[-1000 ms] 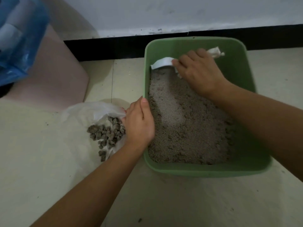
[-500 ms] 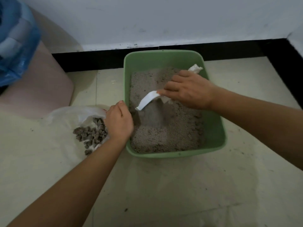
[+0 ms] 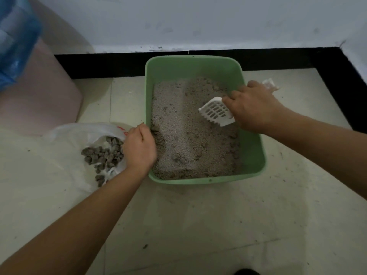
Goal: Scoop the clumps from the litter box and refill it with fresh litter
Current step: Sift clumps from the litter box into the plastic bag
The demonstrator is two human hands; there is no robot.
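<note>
A green litter box [image 3: 253, 155] sits on the floor against the black skirting, part-filled with grey litter [image 3: 186, 135]. My right hand [image 3: 252, 106] grips the handle of a white slotted scoop [image 3: 215, 111], whose toothed blade hangs empty over the right side of the litter. My left hand [image 3: 140, 147] holds the edge of a white plastic bag [image 3: 79, 135] against the box's left rim. Dark grey clumps [image 3: 105, 155] lie heaped in the bag's mouth.
A pink bin [image 3: 37, 92] with a blue liner bag [image 3: 15, 42] stands at the back left. The wall and black skirting [image 3: 278, 58] run behind the box and turn forward at the right. Pale, dusty floor tiles [image 3: 218, 225] lie in front.
My right hand has drawn the scoop from the box's left-middle across to the right side, and its slotted face now shows. The left hand stays on the bag.
</note>
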